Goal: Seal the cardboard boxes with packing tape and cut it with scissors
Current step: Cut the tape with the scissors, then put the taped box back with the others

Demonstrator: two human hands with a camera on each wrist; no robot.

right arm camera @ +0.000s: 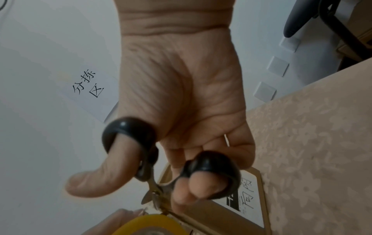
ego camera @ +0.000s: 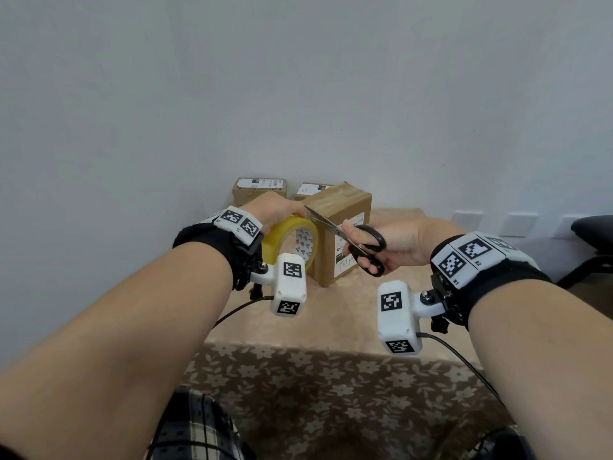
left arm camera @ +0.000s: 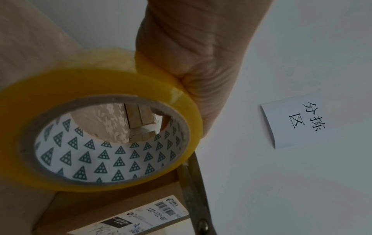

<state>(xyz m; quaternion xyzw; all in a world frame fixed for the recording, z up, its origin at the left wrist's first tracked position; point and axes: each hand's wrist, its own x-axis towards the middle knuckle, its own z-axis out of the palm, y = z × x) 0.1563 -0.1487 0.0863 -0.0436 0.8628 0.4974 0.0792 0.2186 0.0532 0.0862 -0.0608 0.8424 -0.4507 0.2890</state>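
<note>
Scissors meet the tape between roll and box.

The left hand [ego camera: 275, 210] grips the roll [ego camera: 292, 244] just left of the box [ego camera: 341, 234] standing on the surface [ego camera: 331, 313]. The right hand [ego camera: 398, 244], thumb and fingers through the scissors [ego camera: 351, 240], comes from the right; the blades run up-left, their tips at the box's top edge beside the left fingers, so the cut likely closes across the short stretch of tape there.

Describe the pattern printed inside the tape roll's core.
Rows of dark green triangles on white, lining the tape roll; clearest in the left wrist view.
</note>
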